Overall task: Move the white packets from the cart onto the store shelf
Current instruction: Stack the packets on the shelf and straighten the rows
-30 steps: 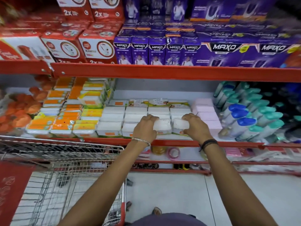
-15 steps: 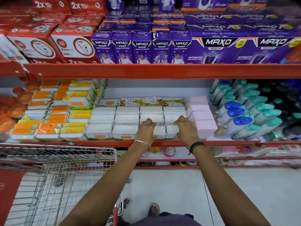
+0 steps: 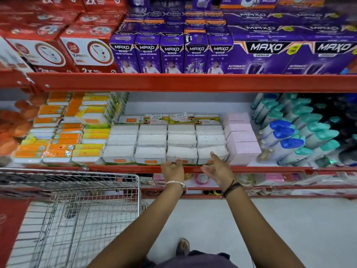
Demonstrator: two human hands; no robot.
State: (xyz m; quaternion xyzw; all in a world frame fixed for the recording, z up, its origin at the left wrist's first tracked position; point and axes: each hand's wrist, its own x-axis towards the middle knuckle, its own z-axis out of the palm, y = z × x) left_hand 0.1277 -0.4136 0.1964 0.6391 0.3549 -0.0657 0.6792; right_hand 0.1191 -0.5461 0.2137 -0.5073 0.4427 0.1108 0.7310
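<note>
Several white packets (image 3: pixel 166 141) lie in neat rows on the middle store shelf (image 3: pixel 135 168), between orange packs and pink boxes. My left hand (image 3: pixel 172 171) rests at the shelf's red front lip, just below the front packet (image 3: pixel 181 153), fingers apart and holding nothing. My right hand (image 3: pixel 217 168) is open with the palm turned inward; its fingertips reach the front right packet (image 3: pixel 211 152). The wire cart (image 3: pixel 81 209) stands at the lower left; I see no packets in the part of its basket that shows.
Orange and yellow packs (image 3: pixel 58 136) fill the shelf's left part, pink boxes (image 3: pixel 240 138) and blue- and teal-capped bottles (image 3: pixel 293 136) the right. Purple MAXO boxes (image 3: pixel 172 53) and red boxes (image 3: pixel 63 53) sit on the shelf above. A lower shelf (image 3: pixel 270 187) and pale floor lie below.
Both hands set the two white packets they held into the front row, let go and drew back to the shelf edge. The view has shifted slightly.
</note>
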